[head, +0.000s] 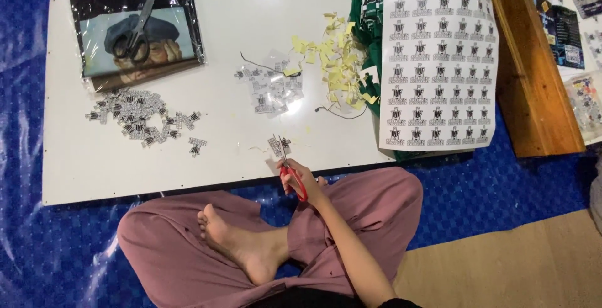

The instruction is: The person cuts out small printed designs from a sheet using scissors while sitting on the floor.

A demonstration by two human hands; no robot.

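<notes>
My right hand (305, 182) grips small red-handled scissors (293, 176) at the near edge of a white board (113, 170). The blades point away from me and sit at a small black-and-white sticker cutout (278, 144), which looks caught between them. My left hand is out of view. My crossed legs in pink trousers (188, 251) lie just below the board. A large sheet of uncut matching stickers (439, 57) lies at the right end of the board.
A heap of cut stickers (141, 116) lies at the left and a smaller heap (269, 88) mid-board. Yellow paper scraps (332, 57) lie beside green cloth (367, 7). Black scissors (133, 35) rest on a wrapped picture (138, 44). A wooden bench (533, 76) stands right.
</notes>
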